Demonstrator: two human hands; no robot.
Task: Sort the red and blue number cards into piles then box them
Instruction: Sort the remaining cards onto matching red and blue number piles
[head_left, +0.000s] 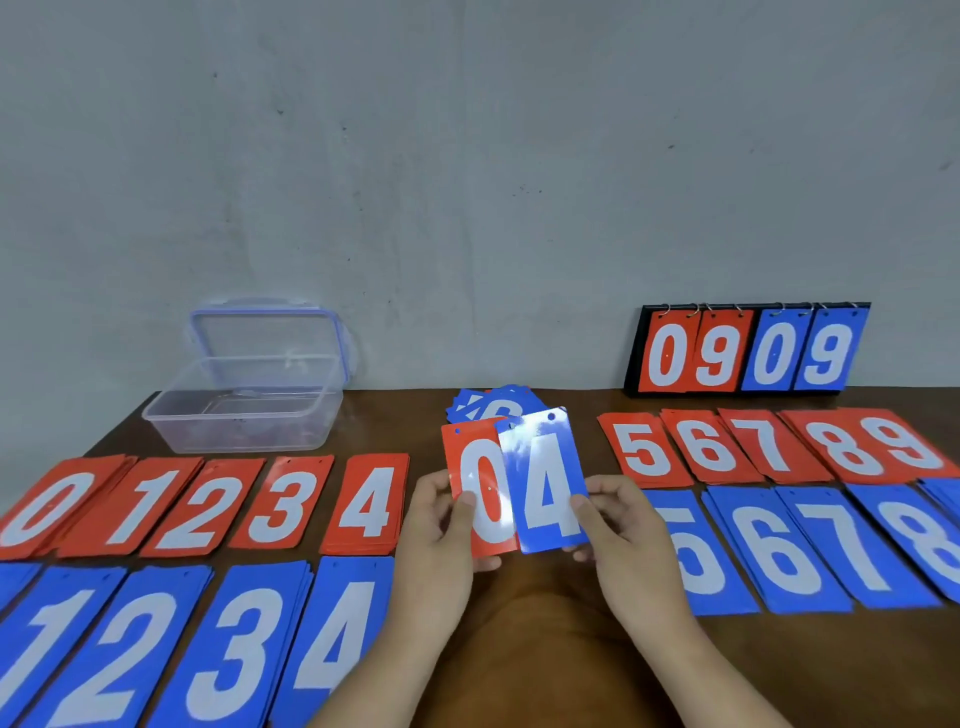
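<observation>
My left hand (441, 525) pinches a red 0 card (480, 488) upright above the table's middle. My right hand (618, 525) pinches a blue 4 card (545, 483), which overlaps the red card's right edge. Behind them lies a loose heap of blue cards (491, 402). Red piles 0 to 4 (208, 501) run along the left, with blue piles 1 to 4 (171, 644) in front of them. Red piles 5 to 9 (769, 447) lie on the right, blue piles 5 to 8 (810, 551) below them. A clear plastic box (244, 410) stands open at back left.
A black flip scoreboard (748, 351) showing 09 in red and 09 in blue leans against the grey wall at back right. The box's lid (270, 332) stands up behind it. Brown tabletop (545, 623) shows between my forearms.
</observation>
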